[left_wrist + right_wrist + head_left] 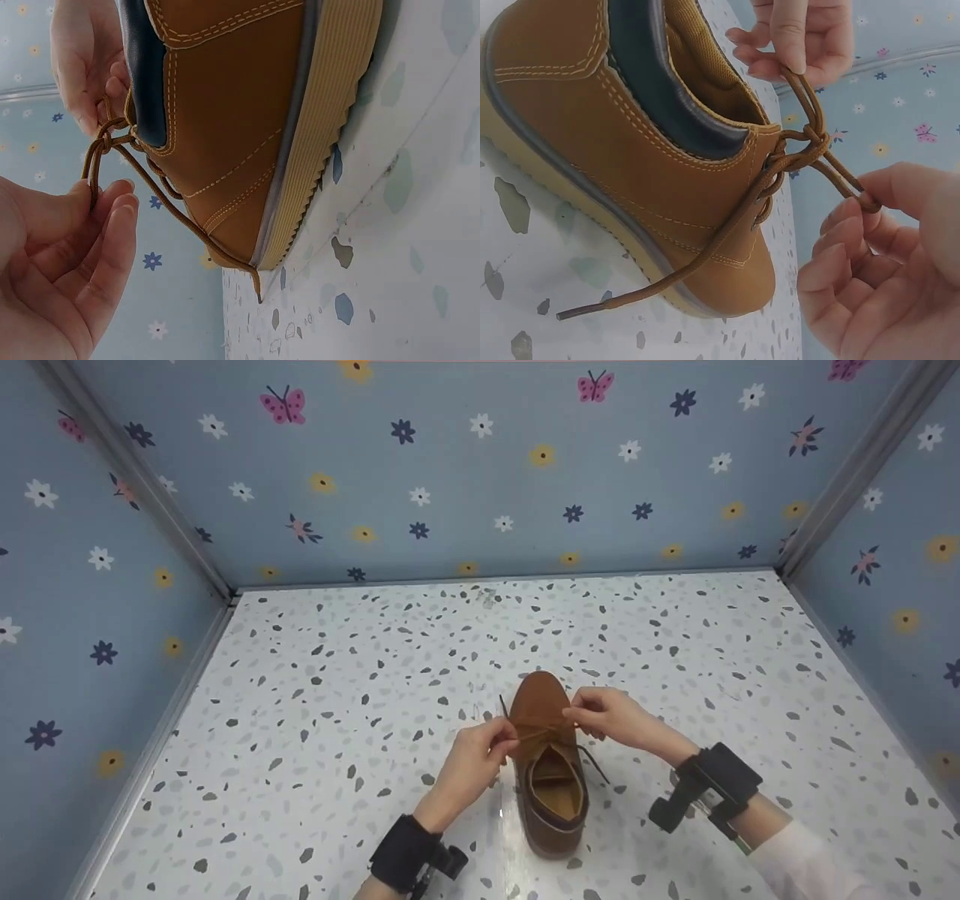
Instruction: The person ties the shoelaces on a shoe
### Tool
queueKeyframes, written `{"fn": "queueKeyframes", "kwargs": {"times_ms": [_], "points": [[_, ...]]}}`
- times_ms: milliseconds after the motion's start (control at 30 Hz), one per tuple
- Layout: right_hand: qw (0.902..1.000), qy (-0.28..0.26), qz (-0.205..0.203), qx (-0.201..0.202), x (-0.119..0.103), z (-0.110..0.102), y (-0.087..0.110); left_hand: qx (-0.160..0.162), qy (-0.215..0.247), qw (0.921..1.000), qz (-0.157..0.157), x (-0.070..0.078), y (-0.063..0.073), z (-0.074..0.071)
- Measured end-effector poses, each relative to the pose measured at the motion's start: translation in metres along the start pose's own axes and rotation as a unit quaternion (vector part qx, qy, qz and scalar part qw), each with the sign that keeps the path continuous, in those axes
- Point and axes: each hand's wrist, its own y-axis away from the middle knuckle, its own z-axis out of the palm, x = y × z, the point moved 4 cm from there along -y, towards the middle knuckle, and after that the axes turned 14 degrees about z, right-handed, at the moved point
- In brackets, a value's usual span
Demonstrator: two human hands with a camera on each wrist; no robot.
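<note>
A brown lace-up shoe (551, 829) stands on the speckled surface, toe pointing away from me. Brown shoelaces (810, 150) cross at its front in a bow knot, with a loop out to each side. My left hand (471, 757) pinches one loop between thumb and fingers, left of the shoe. On the other side, my right hand (619, 718) pinches the opposite loop between thumb and index finger. Both loops look drawn out from the knot. One loose lace end (585, 309) hangs down the shoe's right side; another lace end (259, 289) hangs on the left.
The white speckled tabletop (337, 682) spreads around the shoe. Blue panels with flowers and butterflies, such as the back panel (510, 487), enclose it at the back and both sides. Each wrist wears a black strap with a small camera.
</note>
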Motion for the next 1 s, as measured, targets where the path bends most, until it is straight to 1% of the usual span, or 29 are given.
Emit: {"fn": "queueKeyframes", "kwargs": {"times_ms": [133, 233, 333, 400, 467, 533, 600, 667, 700, 767, 833, 867, 900, 933, 1000], "points": [[0.9998, -0.008, 0.018, -0.004, 0.002, -0.001, 0.000, -0.002, 0.004, 1.0000, -0.008, -0.001, 0.004, 0.000], [0.9997, -0.005, 0.025, -0.004, 0.003, -0.001, 0.000, 0.001, 0.001, 1.0000, -0.006, -0.001, 0.007, 0.000], [0.9996, -0.009, 0.026, -0.005, 0.005, 0.000, 0.000, 0.015, -0.005, 0.9999, 0.004, -0.001, 0.010, 0.000], [0.9993, -0.025, 0.026, -0.007, 0.006, 0.001, -0.001, 0.032, 0.004, 0.9994, 0.013, -0.002, 0.012, 0.000], [0.9982, -0.051, 0.030, -0.007, 0.007, 0.001, -0.002, 0.050, 0.029, 0.9982, 0.020, -0.003, 0.014, 0.001], [0.9954, -0.088, 0.038, -0.005, 0.008, 0.001, -0.002, 0.062, 0.068, 0.9955, 0.024, -0.003, 0.015, 0.002], [0.9911, -0.125, 0.047, -0.003, 0.008, -0.001, -0.003, 0.067, 0.107, 0.9917, 0.026, -0.002, 0.015, 0.002], [0.9869, -0.153, 0.053, -0.003, 0.008, -0.001, -0.003, 0.066, 0.148, 0.9865, 0.024, 0.004, 0.013, 0.000], [0.9850, -0.164, 0.053, -0.005, 0.007, -0.002, -0.003, 0.063, 0.166, 0.9839, 0.021, 0.008, 0.012, -0.002], [0.9846, -0.167, 0.051, -0.006, 0.005, -0.002, -0.003, 0.048, 0.194, 0.9797, 0.011, 0.016, 0.008, -0.005], [0.9866, -0.158, 0.042, -0.004, 0.002, -0.002, -0.004, 0.023, 0.202, 0.9791, -0.009, 0.023, 0.005, -0.007], [0.9884, -0.147, 0.037, 0.000, 0.001, -0.002, -0.004, 0.009, 0.193, 0.9811, -0.016, 0.026, 0.004, -0.007], [0.9904, -0.135, 0.031, 0.004, 0.001, -0.001, -0.004, -0.006, 0.181, 0.9832, -0.022, 0.025, 0.003, -0.005], [0.9926, -0.118, 0.025, 0.009, 0.000, -0.001, -0.004, -0.018, 0.165, 0.9858, -0.026, 0.023, 0.003, -0.003], [0.9961, -0.085, 0.017, 0.019, -0.001, -0.001, -0.004, -0.033, 0.132, 0.9903, -0.030, 0.016, 0.003, 0.003]]}}
